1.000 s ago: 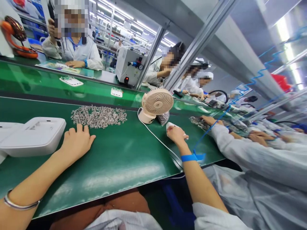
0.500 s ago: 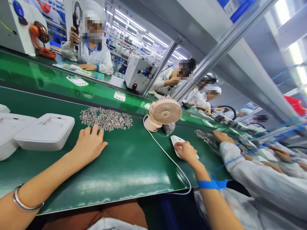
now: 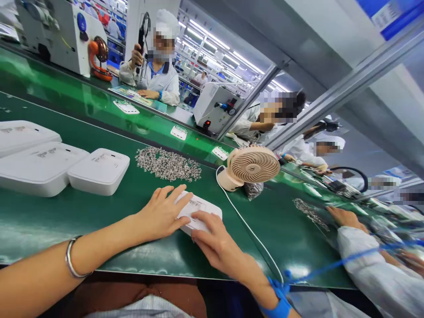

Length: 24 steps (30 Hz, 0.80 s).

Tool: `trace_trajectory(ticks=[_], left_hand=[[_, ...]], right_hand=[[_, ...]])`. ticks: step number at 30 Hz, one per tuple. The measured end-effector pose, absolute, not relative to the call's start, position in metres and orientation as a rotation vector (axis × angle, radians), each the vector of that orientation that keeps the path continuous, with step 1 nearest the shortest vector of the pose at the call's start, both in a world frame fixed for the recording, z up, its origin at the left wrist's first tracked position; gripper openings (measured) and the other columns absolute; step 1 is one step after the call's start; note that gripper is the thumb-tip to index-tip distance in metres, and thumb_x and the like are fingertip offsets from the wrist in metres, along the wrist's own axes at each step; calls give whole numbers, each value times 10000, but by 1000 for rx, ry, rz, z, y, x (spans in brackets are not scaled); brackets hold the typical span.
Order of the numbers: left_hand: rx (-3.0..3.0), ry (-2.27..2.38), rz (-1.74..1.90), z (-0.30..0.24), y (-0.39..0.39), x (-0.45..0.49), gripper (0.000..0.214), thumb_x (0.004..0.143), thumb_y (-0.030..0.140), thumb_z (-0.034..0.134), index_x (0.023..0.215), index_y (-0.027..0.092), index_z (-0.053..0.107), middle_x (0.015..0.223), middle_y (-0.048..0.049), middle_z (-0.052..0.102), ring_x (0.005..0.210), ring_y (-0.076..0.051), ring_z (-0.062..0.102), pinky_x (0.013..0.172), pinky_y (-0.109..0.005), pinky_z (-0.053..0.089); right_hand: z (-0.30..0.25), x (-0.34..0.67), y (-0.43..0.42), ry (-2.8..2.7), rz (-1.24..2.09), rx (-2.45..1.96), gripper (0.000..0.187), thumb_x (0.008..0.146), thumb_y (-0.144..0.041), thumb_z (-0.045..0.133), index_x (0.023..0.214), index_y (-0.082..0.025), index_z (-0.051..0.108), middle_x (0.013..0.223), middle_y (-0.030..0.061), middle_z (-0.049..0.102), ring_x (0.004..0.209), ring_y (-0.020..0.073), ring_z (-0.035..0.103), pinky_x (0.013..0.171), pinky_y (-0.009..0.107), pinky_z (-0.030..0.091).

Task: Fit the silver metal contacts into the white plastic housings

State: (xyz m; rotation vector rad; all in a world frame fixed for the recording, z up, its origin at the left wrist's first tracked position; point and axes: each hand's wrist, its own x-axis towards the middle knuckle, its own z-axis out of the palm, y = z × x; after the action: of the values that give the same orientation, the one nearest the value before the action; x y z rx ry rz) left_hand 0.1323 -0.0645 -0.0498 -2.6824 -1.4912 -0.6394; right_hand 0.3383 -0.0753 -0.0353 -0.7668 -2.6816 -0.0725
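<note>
A white plastic case point(image 3: 209, 209) with rounded corners lies on the green work surface in front of me. My left hand point(image 3: 165, 213) reaches over its left side, fingers stretched out and spread, the fingertips on its top. My right hand point(image 3: 220, 245) grips the front right part of the same case, fingers bent over the top. Both hands cover much of the case. Just beyond them lies a pile of small metal parts point(image 3: 168, 163), too small to name exactly.
Several white cases point(image 3: 99, 170) stand at the left. A beige fan point(image 3: 253, 164) is behind right, its white cable point(image 3: 247, 225) running to the front edge. A belt point(image 3: 145, 121) carries open white shells point(image 3: 179, 132). A co-worker's sleeve point(image 3: 364, 251) is at the right.
My right hand has brought the white case leftward from beside the fan to the middle. My left hand has come right from the pile's edge onto the case. The view has shifted left.
</note>
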Motion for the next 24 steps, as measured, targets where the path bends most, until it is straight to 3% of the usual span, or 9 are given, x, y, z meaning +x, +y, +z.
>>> trace_trajectory(ticks=[3,6,12,17,21,24], left_hand=[[-2809,-1634,-542,-47,-61,130,494,877,377,433,1330,183,396,1452,-100,332,1185,-357,406,931,-514,381],[-2893,-1719,-534,-47,-58,128,528,876,397,414,1342,151,368,1469,-98,300,1196,-359,381,960,-518,348],[-2970,-1723,-550,-53,-55,128,556,879,444,372,1354,158,340,1469,-113,291,1180,-360,385,944,-522,338],[-3001,-1541,-469,-54,-45,124,517,873,525,355,1286,226,442,1484,-105,254,1229,-406,321,918,-556,327],[-2876,-1506,-377,-51,-44,129,536,860,559,371,1193,169,527,1389,-156,383,1045,-337,504,834,-467,394],[-2669,-1605,-369,-47,-56,140,532,857,545,401,1023,84,608,1068,-207,573,849,-294,571,700,-400,413]], right_hand=[[-28,320,-55,-2513,156,-759,129,857,-123,469,850,-183,582,901,78,620,836,154,580,725,285,486],[-25,315,-33,-2386,134,-898,121,842,-125,486,800,-188,580,699,19,595,648,129,536,618,263,440],[-27,316,-22,-2329,231,-999,129,836,-143,483,782,-195,588,742,23,624,692,135,568,636,266,434],[-27,319,-27,-2239,234,-1010,121,810,-125,502,740,-190,577,696,8,617,655,127,564,622,266,430],[-27,320,-32,-2179,199,-1003,116,786,-118,507,723,-194,569,697,7,620,651,131,562,629,274,437],[-24,321,-35,-2126,190,-1060,104,791,-143,508,729,-198,571,686,6,608,638,131,552,625,274,443]])
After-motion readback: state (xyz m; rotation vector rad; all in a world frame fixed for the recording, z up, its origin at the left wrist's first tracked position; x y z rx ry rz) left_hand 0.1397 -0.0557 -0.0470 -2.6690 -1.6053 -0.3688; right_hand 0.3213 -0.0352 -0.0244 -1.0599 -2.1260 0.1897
